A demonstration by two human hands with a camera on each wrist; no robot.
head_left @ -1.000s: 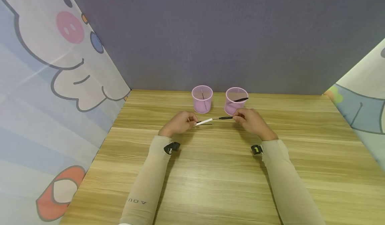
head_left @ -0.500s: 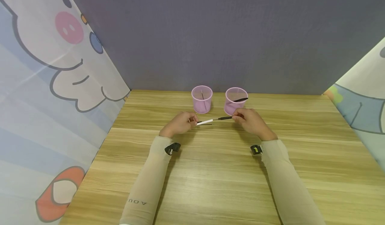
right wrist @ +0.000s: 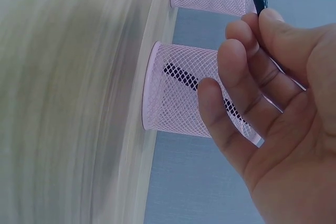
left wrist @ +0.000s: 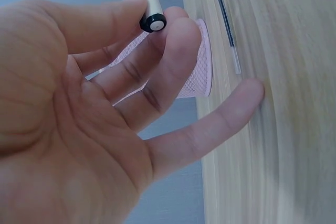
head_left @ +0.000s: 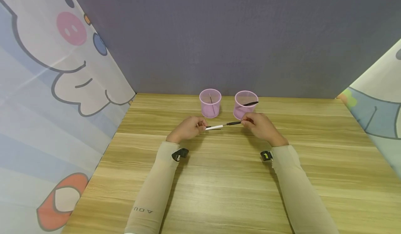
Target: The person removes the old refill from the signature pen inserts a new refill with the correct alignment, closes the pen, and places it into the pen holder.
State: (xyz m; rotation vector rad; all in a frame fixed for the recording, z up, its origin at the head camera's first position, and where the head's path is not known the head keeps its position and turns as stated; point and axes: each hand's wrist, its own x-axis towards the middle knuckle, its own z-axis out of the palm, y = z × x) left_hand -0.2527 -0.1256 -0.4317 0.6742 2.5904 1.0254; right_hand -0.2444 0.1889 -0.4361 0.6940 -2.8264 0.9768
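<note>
My left hand (head_left: 188,128) pinches a slim white pen part (head_left: 214,127) between thumb and fingers; the left wrist view shows its black-ringed end and a dark clip-like strip. From the other side, my right hand (head_left: 261,126) pinches a black pen piece (head_left: 233,123) with a thin rod at its tip. That rod meets the white part's open end, and seems partly inside it. Below the white part, a thin dark pen refill (left wrist: 223,11) with a clear end lies on the table. Fingers hide the rear of the black piece.
Two pink mesh pen cups stand by the grey back wall. The left cup (head_left: 205,110) holds a thin dark stick; the right cup (head_left: 237,113), just behind my right hand, holds a black pen-like piece (head_left: 250,104). Wooden tabletop (head_left: 219,192) extends toward me.
The white part has shifted slightly right and levelled out, while the black piece has edged left. Less of the thin rod shows between them. Both hands keep their pinch.
</note>
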